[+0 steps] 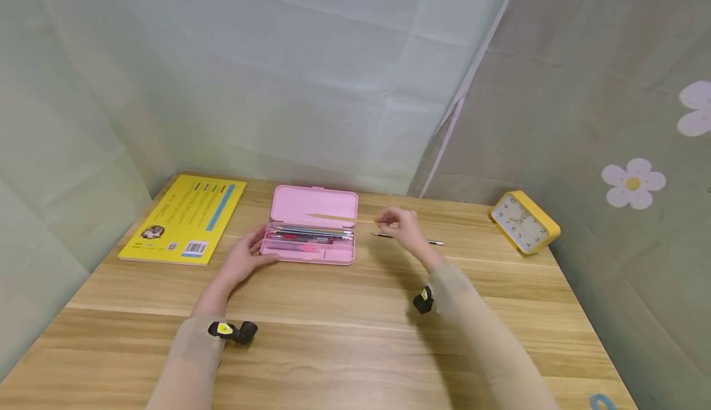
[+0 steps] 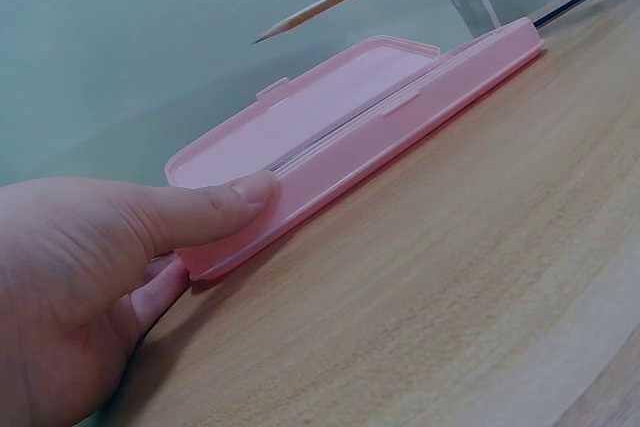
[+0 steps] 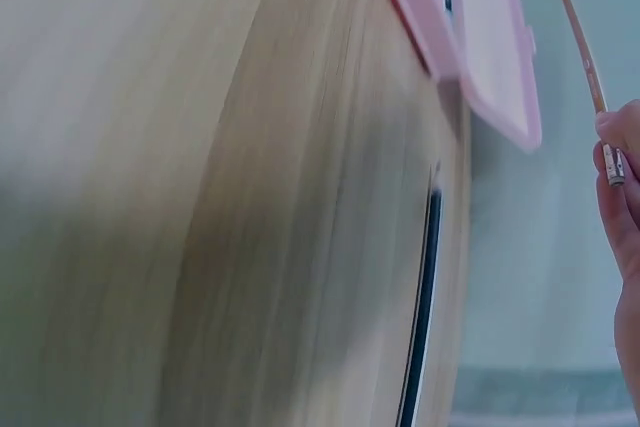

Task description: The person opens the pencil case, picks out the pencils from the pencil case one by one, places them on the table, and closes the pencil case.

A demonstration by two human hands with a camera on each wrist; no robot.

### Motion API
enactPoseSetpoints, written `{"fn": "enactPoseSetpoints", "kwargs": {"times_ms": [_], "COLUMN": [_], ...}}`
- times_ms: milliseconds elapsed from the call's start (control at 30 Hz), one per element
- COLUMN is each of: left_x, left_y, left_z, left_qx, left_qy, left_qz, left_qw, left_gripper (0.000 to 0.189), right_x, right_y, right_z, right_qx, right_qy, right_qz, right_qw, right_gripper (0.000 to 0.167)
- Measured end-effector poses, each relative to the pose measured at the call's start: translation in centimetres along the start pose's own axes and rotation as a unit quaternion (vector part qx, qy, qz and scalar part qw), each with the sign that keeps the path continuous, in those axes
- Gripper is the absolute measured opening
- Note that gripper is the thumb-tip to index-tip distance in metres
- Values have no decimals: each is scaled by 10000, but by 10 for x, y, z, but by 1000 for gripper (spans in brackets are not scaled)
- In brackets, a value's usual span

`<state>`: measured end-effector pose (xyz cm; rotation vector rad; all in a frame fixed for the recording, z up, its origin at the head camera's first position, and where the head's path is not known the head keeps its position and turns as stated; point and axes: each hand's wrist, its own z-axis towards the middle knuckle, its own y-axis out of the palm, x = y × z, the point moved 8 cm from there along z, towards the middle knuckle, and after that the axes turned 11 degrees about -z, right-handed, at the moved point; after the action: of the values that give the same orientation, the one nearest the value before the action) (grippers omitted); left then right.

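Observation:
A pink pencil case (image 1: 340, 255) lies with its lid (image 1: 315, 203) folded back, holding several pencils and pens (image 1: 311, 235). My left hand (image 1: 244, 254) grips the case's left end. In the left wrist view, the thumb (image 2: 215, 212) presses on its front wall. To the right of the case, my right hand (image 1: 404, 228) pinches a yellow wooden pencil (image 1: 341, 218) near its end, holding it above the tabletop with the sharpened tip pointing left over the lid. Under that hand lies a dark pencil (image 3: 425, 297) on the table, partly hidden in the head view.
A yellow book (image 1: 186, 221) lies at the table's left. Toward the right edge stands a yellow alarm clock (image 1: 524, 221). A blue curved object (image 1: 602, 401) shows at the lower right corner. Pale cloth (image 1: 311, 89) hangs behind the wooden table (image 1: 333, 342).

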<state>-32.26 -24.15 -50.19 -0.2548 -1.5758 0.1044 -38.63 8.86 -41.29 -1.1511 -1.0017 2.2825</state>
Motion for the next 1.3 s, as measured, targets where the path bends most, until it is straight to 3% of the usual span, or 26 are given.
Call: {"fn": "enactPoseSetpoints", "kwargs": {"times_ms": [400, 733, 967, 1300], "left_x": [-2, -2, -3, -1], "left_y": [0, -1, -1, -1], "left_z": [2, 2, 1, 1], "left_qx": [-21, -16, -26, -4], "left_qy": [79, 75, 42, -5], "left_qz": [-21, 61, 42, 109], "left_qw": [10000, 10000, 10000, 9999], "left_gripper": [92, 92, 94, 95], "right_x": [54, 91, 107, 117], "right_y": [-35, -54, -57, -58], "right_z": [-38, -64, -75, -76], "right_qx": [21, -244, -526, -690], "right_qy": [702, 925, 1185, 1186], "right_qz": [87, 202, 197, 316], "right_qw": [9975, 9952, 9914, 9900], "right_gripper": [9, 11, 12, 10]}}
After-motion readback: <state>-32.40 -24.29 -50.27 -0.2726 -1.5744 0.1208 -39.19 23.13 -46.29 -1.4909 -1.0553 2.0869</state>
